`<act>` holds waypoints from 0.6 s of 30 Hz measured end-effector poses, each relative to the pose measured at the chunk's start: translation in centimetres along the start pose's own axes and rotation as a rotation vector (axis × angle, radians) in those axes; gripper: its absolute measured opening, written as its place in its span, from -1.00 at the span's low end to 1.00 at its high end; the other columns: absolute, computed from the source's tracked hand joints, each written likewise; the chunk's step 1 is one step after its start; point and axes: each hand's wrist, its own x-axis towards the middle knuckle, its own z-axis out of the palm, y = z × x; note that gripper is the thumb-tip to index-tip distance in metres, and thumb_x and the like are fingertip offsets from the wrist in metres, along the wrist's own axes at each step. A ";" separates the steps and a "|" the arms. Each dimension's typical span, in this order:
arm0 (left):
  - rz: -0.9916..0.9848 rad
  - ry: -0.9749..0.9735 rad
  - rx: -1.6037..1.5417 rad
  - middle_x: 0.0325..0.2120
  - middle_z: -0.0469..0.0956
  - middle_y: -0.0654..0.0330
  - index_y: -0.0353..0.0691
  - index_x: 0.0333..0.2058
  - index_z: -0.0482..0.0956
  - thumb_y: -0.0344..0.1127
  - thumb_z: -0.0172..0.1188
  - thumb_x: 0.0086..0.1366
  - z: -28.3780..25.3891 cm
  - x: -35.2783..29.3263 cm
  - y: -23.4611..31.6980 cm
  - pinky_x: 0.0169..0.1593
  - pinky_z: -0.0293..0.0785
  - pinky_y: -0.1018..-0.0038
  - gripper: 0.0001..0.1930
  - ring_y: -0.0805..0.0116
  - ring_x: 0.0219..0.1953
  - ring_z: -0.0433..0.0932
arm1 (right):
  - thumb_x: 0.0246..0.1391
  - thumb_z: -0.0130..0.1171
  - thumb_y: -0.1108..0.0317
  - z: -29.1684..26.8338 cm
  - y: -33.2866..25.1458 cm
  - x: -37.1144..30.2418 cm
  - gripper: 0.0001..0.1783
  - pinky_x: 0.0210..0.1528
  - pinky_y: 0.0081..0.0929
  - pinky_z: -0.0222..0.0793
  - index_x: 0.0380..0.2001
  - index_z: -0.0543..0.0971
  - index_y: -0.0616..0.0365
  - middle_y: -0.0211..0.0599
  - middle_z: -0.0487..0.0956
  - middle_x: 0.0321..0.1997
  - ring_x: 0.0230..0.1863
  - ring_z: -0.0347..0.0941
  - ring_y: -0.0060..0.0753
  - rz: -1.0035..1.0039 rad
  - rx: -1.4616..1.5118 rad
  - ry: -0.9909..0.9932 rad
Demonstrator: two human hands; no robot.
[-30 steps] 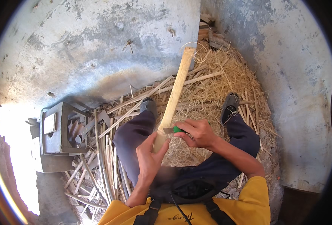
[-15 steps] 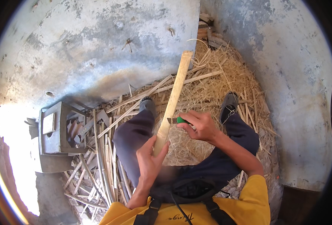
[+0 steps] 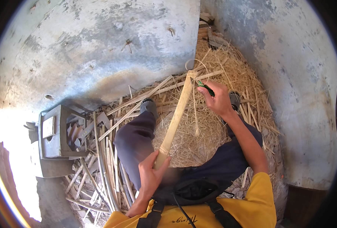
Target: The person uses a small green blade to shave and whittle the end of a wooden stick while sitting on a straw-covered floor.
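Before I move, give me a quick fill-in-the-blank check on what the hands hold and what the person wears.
1. The left hand grips the near end of a long slat made of ____.
2. The right hand holds a knife whose handle is coloured ____.
3. The knife is by the slat's ____ end, not its near one.
4. The person's shirt is coloured ____.

Missing words: bamboo; green; far; yellow.

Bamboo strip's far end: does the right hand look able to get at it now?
Probably yes: the right hand, gripping the green-handled knife, is beside the strip's far end, with nothing visibly in between.
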 end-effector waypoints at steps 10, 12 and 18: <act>0.051 0.028 -0.049 -0.45 0.67 0.08 -0.48 0.03 0.68 -0.35 0.49 0.35 0.4 1.0 -0.1 -0.31 0.49 0.48 -0.62 0.56 -0.40 0.50 | 0.53 0.19 0.06 -1.9 0.4 0.5 -0.58 -0.57 -0.62 0.11 -0.03 0.70 0.27 -0.63 0.33 -0.55 -0.63 0.13 -0.76 0.736 0.984 -0.390; 0.009 -0.024 -0.090 -0.46 0.64 0.14 -0.47 0.06 0.67 -0.30 0.45 0.41 0.5 1.3 -0.1 -0.33 0.46 0.49 -0.61 0.56 -0.41 0.47 | 0.53 0.18 0.07 -2.1 0.1 0.4 -0.59 -0.57 -0.64 0.09 -0.02 0.68 0.25 -0.61 0.35 -0.53 -0.62 0.15 -0.77 0.728 1.017 -0.377; -0.116 -0.151 -0.092 -0.46 0.57 0.25 -0.43 0.16 0.64 -0.20 0.32 0.54 0.8 2.6 1.3 -0.29 0.44 0.49 -0.59 0.58 -0.39 0.43 | 0.54 0.15 0.07 -1.2 -1.5 -0.8 -0.57 -0.45 -0.58 0.17 0.06 0.63 0.29 -0.52 0.46 -0.44 -0.51 0.24 -0.73 0.464 0.459 -0.176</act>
